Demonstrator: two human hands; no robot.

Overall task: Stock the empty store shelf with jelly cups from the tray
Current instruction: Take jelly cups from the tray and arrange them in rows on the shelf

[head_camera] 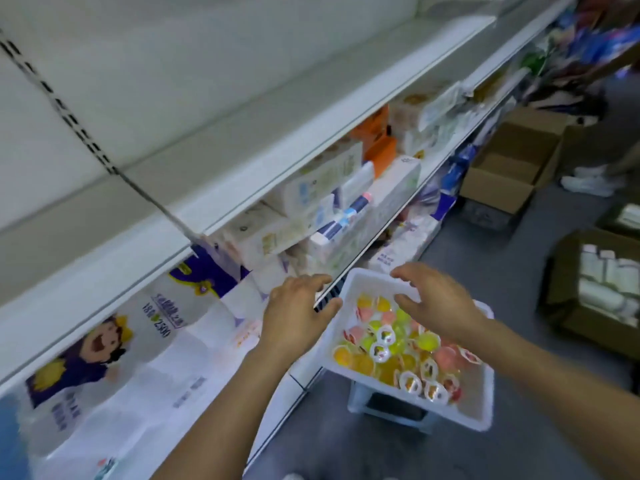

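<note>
Both my bare forearms reach in from six o'clock. Largest, the long empty white metal shelf [214, 133] runs from nine toward one o'clock. At five o'clock sits the white plastic tray [479, 415], holding yellow, green and pink jelly cups [388, 351]. My left hand [294, 317] hovers at its left rim, grip released; my right hand [440, 303] hovers above it, fingers loose, holding nothing.

left hand [298, 313] grip: fingers relaxed, empty | right hand [436, 303] grip: fingers spread, empty
</note>
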